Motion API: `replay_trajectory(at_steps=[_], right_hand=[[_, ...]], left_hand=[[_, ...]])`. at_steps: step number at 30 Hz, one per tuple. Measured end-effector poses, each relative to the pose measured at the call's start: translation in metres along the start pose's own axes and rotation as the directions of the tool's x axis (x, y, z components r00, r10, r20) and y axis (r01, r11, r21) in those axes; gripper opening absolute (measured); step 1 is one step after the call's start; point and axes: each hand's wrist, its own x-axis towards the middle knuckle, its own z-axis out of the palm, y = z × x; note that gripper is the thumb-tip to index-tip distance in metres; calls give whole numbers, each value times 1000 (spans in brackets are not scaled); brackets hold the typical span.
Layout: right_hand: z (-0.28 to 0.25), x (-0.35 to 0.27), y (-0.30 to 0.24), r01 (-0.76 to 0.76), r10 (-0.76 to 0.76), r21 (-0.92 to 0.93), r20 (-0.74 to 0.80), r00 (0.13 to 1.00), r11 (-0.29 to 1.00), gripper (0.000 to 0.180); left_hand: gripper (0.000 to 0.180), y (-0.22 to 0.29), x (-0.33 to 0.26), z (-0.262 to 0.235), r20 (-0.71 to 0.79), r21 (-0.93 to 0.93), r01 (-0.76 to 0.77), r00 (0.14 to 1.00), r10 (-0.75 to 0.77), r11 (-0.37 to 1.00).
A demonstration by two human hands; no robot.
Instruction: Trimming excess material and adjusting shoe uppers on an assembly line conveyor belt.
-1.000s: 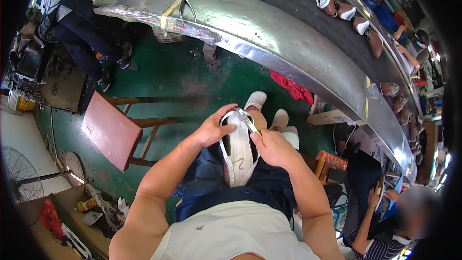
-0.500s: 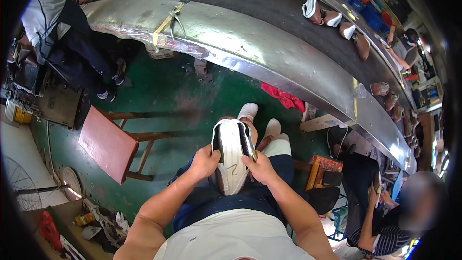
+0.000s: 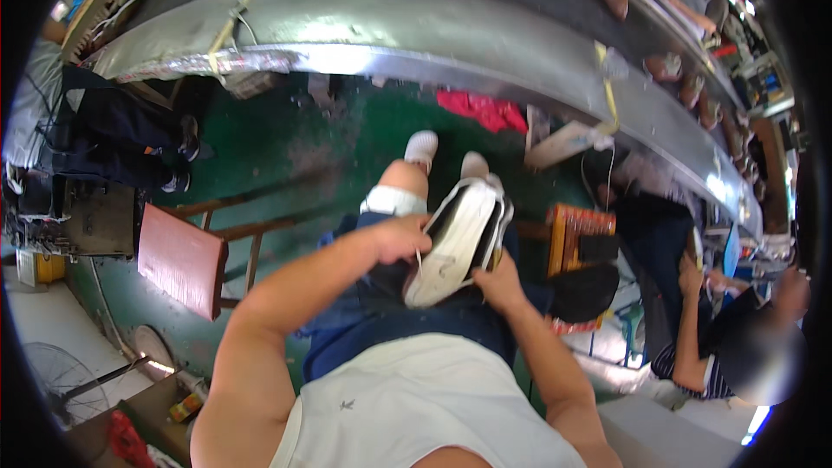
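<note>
Over my lap an unfinished shoe (image 3: 457, 245) lies tilted, with its toe-to-heel line slanting up to the right. A long white panel runs down its middle, with dark strips along both sides and a brown edge at the near end. My left hand (image 3: 402, 239) is closed at its left edge, and a thin pale strand shows beside the fingertips. Closer to me, the fingers of my right hand (image 3: 500, 283) are closed on its right edge. The shoe hides some of the fingertips on both hands.
Ahead runs a metal-edged conveyor (image 3: 347, 22) carrying several brown and white shoe parts. A pink-topped stool (image 3: 182, 260) stands at left, near a standing person (image 3: 113, 130). At right sits a co-worker (image 3: 719, 338). A red cloth (image 3: 482, 110) lies beneath the conveyor's edge.
The shoe has turned clockwise and moved right and slightly up. My left hand has moved up and right along its edge. My view has shifted.
</note>
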Motion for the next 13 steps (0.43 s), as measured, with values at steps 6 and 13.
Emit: replay_trajectory(at_steps=[6,13], right_hand=[[-66,-18,-43,-278,265,37,210,941,960,30],[-94,-33,-55,-92,61,90,303,951,992,34]], left_hand=[[82,-4,16,22,92,4,-65,994,64,998],[102,-42,8,63,-178,498,-130,952,248,857]])
